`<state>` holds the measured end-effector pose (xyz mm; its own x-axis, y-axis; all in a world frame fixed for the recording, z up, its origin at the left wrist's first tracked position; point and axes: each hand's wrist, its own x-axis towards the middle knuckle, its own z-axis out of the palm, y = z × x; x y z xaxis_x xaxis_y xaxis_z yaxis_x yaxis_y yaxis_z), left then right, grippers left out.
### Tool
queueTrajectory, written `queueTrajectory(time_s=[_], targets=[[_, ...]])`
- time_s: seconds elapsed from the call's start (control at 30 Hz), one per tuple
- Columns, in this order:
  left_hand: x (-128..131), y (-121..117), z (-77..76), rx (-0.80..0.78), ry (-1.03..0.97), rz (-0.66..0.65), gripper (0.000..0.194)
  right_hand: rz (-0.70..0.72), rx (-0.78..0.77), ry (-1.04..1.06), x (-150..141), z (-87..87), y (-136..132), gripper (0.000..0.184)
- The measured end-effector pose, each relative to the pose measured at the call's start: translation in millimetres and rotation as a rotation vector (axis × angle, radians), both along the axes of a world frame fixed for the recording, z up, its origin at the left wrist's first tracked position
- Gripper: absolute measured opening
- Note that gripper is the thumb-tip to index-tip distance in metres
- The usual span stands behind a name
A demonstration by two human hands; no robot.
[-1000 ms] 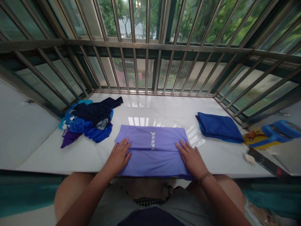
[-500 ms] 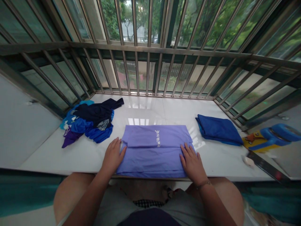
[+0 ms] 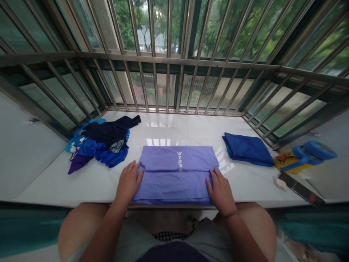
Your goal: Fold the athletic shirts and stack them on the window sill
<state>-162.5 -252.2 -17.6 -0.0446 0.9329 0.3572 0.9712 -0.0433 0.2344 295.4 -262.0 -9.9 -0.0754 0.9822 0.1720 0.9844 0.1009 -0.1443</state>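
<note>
A lavender-purple garment (image 3: pixel 174 187) lies folded into a flat rectangle on the white stone sill, with a small white print (image 3: pixel 179 161) on its upper layer. A horizontal fold crosses its middle. My left hand (image 3: pixel 128 183) rests flat on the garment's left edge, fingers apart. My right hand (image 3: pixel 220 192) lies the same way on its right edge. Neither hand grips the cloth.
A loose heap of navy and blue clothes (image 3: pixel 99 142) lies left of the garment, and a folded blue garment (image 3: pixel 247 149) lies right. A yellow-and-blue tool (image 3: pixel 304 160), a black strip (image 3: pixel 300 188) and a white lump (image 3: pixel 280 183) sit at the right. Metal window bars (image 3: pixel 169 83) line the far side.
Both hands have slid toward me and inward along the garment's sides. The garment's outline is now squarer and its left side neater. The view has shifted slightly.
</note>
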Motion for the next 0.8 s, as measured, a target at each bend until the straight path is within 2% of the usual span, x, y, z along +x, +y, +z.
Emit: queueTrajectory(time_s=[0.3, 0.8], targets=[[-0.8, 1.3, 1.4, 0.02, 0.009, -0.01, 0.049, -0.065, 0.035, -0.025, 0.4, -2.6, -3.2, 0.057], [0.3, 1.8, 1.3, -0.012, -0.003, -0.011, 0.048, -0.056, 0.068, -0.022, -1.8, 1.2, -2.3, 0.055]])
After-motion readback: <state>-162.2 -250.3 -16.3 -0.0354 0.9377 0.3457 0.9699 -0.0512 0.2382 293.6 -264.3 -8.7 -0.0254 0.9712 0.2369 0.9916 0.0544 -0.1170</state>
